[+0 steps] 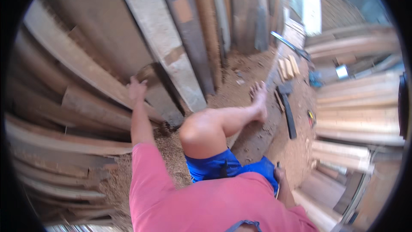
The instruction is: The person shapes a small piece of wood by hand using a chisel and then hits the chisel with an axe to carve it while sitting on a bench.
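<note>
My left hand [137,89] reaches out to the left, its fingers apart, at the edge of a short brown board [161,96] leaning among taller planks. It looks to rest on the wood without closing round it. Beside my right hip, my right hand [280,175] is curled, with a small dark tip showing above it. Most of what it holds is hidden by the hand and my blue shorts. A hammer [289,114] with a black handle and grey head lies on the dusty ground past my bare foot.
Upright planks [171,38] lean ahead and to the left. Stacked boards [358,111] line the right side. Small wooden blocks [288,68] and a long tool with a pale blade [286,42] lie beyond the hammer. Sawdust [122,180] covers the ground.
</note>
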`<action>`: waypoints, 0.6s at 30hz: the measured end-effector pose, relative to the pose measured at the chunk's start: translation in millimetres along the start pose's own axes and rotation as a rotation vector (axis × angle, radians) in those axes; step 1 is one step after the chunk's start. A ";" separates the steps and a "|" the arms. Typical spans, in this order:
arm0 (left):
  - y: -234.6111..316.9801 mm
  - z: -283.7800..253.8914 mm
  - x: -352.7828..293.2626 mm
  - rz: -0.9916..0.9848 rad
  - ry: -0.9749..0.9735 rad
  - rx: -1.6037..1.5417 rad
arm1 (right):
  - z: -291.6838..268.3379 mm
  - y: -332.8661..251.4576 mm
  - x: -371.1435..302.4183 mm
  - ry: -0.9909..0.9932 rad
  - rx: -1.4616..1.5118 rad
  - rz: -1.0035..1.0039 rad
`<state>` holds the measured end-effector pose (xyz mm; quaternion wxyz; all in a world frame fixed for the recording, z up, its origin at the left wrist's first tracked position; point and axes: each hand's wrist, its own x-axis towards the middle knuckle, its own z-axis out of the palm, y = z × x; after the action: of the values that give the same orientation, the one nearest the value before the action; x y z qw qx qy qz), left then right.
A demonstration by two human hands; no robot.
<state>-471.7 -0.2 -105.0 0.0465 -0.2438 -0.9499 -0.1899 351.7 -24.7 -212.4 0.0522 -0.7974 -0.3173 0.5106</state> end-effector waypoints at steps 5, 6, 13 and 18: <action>-0.5 4.8 -36.5 0.147 0.097 -0.153 | -27.9 23.4 18.2 -0.010 0.138 -0.098; 8.7 13.4 -51.9 0.054 0.131 -0.152 | -29.5 31.2 23.1 0.044 0.158 -0.097; 26.5 77.9 -193.4 0.093 -0.311 -0.342 | -10.8 51.8 16.3 0.064 0.057 -0.113; 54.3 106.0 -323.0 -0.076 -0.993 -0.531 | -20.3 91.0 30.0 0.159 -0.084 -0.304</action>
<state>-161.9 -59.5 -243.0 -0.4758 -0.2727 -0.7856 -0.2865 418.4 -75.2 -263.3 0.1202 -0.7794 -0.4504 0.4185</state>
